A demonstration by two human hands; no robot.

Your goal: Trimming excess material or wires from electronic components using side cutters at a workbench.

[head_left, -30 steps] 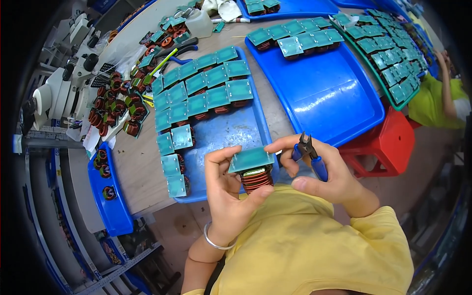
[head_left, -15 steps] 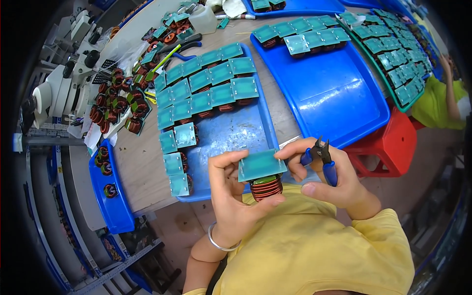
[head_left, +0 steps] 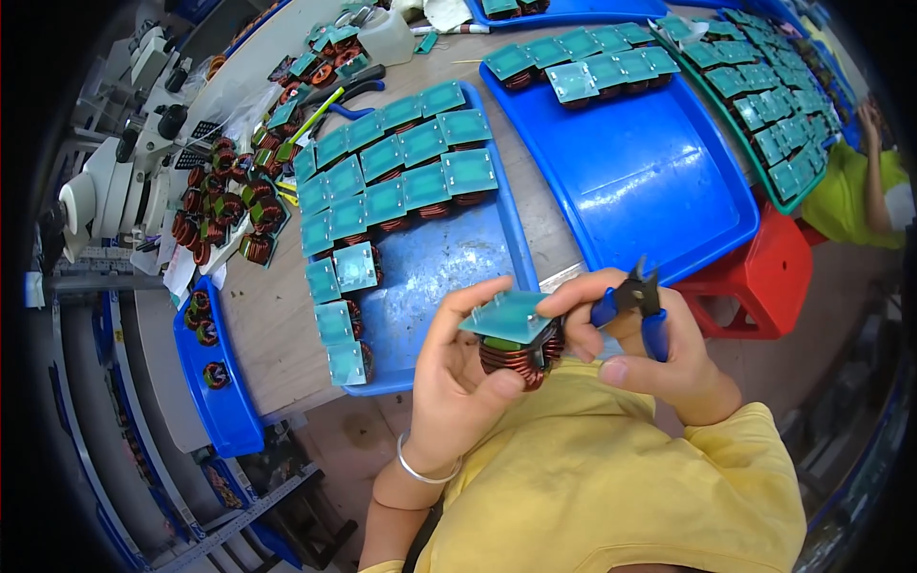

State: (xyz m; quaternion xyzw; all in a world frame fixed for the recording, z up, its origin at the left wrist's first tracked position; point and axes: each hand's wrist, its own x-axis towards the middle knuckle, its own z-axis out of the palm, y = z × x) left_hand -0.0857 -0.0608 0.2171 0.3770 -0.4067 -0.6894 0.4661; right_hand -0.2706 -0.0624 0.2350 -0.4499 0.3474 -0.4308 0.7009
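My left hand (head_left: 457, 368) is closed on a toroidal coil (head_left: 521, 358) of copper-red wire with a small green circuit board (head_left: 506, 317) on top. The board is tilted, and the coil hangs beneath it. My right hand (head_left: 659, 353) is closed round blue-handled wire cutters (head_left: 638, 304), their jaws pointing up and away from the coil. Its index fingertip touches the board's right edge. Just beyond my hands lies a blue tray (head_left: 449, 263) with rows of green boards on coils (head_left: 382, 201).
To the right are a second blue tray (head_left: 650, 181), a green-edged tray (head_left: 783, 205) full of boards, and a red stool (head_left: 755, 282). Loose coils (head_left: 224, 205), pliers (head_left: 346, 93) and a narrow blue tray (head_left: 224, 411) are at left. A person in yellow-green (head_left: 855, 201) is at far right.
The coil and board have turned in my left hand, so the board is tilted and more of the coil's right side shows. The cutters have moved slightly right and up in my right hand.
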